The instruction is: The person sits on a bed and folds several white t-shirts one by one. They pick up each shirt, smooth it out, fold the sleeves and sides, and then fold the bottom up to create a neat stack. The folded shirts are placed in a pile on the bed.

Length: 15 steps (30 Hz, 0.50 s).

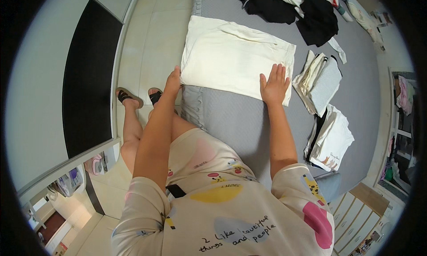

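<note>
A cream-white garment [230, 55], folded into a broad rectangle, lies on the grey quilted bed cover [230, 109] before me. Its near-left part reaches the bed's side edge, and a loose fold runs across its far side. My right hand [275, 85] rests flat on the garment near its right end, palm down, thumb spread from the fingers. At the left edge of the cloth is my left hand [173, 80], seen side-on. Its fingertips touch or nearly touch the fabric; whether they pinch it is hidden.
Right of the garment lie a stack of folded clothes [318, 84] and another pile topped by a white printed shirt [333, 139]. Black clothing [317, 20] is heaped at the far end. A tiled floor [160, 45] and sliding-door cabinet [90, 82] are left; a drawer chest [353, 216] stands lower right.
</note>
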Each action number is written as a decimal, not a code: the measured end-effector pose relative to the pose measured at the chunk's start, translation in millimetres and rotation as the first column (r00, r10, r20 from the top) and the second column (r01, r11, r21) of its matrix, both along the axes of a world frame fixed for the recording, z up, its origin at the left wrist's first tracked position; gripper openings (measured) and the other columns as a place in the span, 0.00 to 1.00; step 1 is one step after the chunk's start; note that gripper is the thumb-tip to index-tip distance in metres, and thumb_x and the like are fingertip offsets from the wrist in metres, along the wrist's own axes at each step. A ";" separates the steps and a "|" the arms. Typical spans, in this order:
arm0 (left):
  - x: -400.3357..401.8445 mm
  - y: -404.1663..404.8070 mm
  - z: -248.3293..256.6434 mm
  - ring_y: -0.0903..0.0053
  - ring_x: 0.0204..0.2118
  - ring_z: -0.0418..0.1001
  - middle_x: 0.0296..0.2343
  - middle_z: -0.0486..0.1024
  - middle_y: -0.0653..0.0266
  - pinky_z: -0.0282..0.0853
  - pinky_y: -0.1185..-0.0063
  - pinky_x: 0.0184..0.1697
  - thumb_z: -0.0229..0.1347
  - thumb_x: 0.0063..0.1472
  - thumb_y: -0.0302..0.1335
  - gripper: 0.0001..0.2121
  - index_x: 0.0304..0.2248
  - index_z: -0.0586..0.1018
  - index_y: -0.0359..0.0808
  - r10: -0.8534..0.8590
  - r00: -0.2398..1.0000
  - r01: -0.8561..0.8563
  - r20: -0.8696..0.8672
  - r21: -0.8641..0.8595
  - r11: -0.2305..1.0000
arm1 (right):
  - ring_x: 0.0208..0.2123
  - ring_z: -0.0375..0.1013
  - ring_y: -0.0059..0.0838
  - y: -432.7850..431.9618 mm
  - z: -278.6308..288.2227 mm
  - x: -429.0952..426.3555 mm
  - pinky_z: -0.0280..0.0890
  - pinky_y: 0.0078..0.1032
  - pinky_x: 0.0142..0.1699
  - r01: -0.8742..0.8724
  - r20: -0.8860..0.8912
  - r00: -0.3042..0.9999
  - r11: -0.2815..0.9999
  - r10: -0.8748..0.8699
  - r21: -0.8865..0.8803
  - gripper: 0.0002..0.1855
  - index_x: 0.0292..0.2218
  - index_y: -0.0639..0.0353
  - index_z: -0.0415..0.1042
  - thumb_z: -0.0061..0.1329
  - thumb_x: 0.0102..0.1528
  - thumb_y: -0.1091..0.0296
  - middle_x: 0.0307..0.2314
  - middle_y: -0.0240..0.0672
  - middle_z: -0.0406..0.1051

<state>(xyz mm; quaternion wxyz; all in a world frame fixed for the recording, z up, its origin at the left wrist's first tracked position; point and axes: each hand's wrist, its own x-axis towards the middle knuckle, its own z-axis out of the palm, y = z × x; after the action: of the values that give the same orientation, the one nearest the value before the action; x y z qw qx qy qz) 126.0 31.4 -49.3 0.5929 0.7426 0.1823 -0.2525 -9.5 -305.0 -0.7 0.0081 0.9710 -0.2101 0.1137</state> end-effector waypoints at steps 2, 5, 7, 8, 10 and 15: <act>-2.2 -4.6 17.3 0.76 0.38 0.68 0.37 0.72 0.65 0.64 0.75 0.40 0.43 0.58 0.54 0.30 0.44 0.73 0.33 0.173 0.983 -0.178 -0.063 -0.084 0.980 | 0.62 0.42 0.41 4.4 6.6 -13.7 0.36 0.45 0.62 -0.050 -0.018 0.999 0.998 0.051 0.030 0.39 0.58 0.60 0.51 0.39 0.54 0.42 0.58 0.46 0.46; -4.3 -7.0 25.7 0.78 0.35 0.69 0.35 0.73 0.66 0.65 0.78 0.36 0.52 0.57 0.46 0.23 0.42 0.74 0.34 0.130 0.987 -0.148 -0.096 -0.214 0.966 | 0.62 0.41 0.44 13.1 17.2 -47.7 0.37 0.45 0.62 -0.170 -0.037 0.984 0.981 0.173 0.089 0.42 0.58 0.57 0.52 0.45 0.50 0.40 0.58 0.49 0.46; -10.5 -6.9 32.8 0.81 0.31 0.68 0.31 0.73 0.68 0.65 0.82 0.33 0.57 0.55 0.41 0.19 0.40 0.74 0.35 0.138 0.984 -0.161 -0.109 -0.238 0.958 | 0.62 0.41 0.44 10.9 23.3 -69.0 0.38 0.45 0.61 -0.236 -0.061 0.967 0.961 0.247 0.143 0.43 0.58 0.54 0.52 0.48 0.48 0.40 0.58 0.49 0.46; -14.0 -4.6 36.1 0.83 0.29 0.67 0.29 0.73 0.70 0.65 0.83 0.31 0.59 0.54 0.38 0.17 0.39 0.74 0.35 0.140 0.983 -0.166 -0.117 -0.249 0.954 | 0.61 0.42 0.43 11.2 26.1 -74.3 0.40 0.44 0.61 -0.256 -0.044 0.963 0.952 0.267 0.166 0.42 0.58 0.52 0.53 0.49 0.48 0.42 0.58 0.47 0.47; -14.5 2.0 33.6 0.85 0.24 0.65 0.26 0.71 0.71 0.63 0.87 0.25 0.59 0.54 0.34 0.14 0.37 0.73 0.35 0.140 0.985 -0.164 -0.102 -0.283 0.945 | 0.61 0.44 0.41 2.2 24.3 -76.7 0.42 0.42 0.61 -0.262 -0.037 0.961 0.945 0.274 0.196 0.40 0.58 0.51 0.53 0.50 0.49 0.44 0.58 0.45 0.48; -29.0 -1.1 53.9 0.87 0.17 0.60 0.23 0.70 0.71 0.58 0.89 0.16 0.58 0.55 0.31 0.11 0.35 0.72 0.36 0.178 0.982 -0.188 -0.061 -0.337 0.923 | 0.59 0.51 0.33 -17.4 15.4 -71.3 0.48 0.37 0.60 -0.235 -0.051 0.969 0.965 0.242 0.114 0.25 0.54 0.51 0.60 0.39 0.54 0.72 0.55 0.38 0.55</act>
<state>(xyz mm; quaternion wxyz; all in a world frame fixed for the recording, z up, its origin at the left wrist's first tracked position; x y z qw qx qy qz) 97.0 30.3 4.6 0.7307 0.6048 0.2129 -0.2346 -80.7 -322.4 14.7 -0.0509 0.9914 -0.0969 0.0711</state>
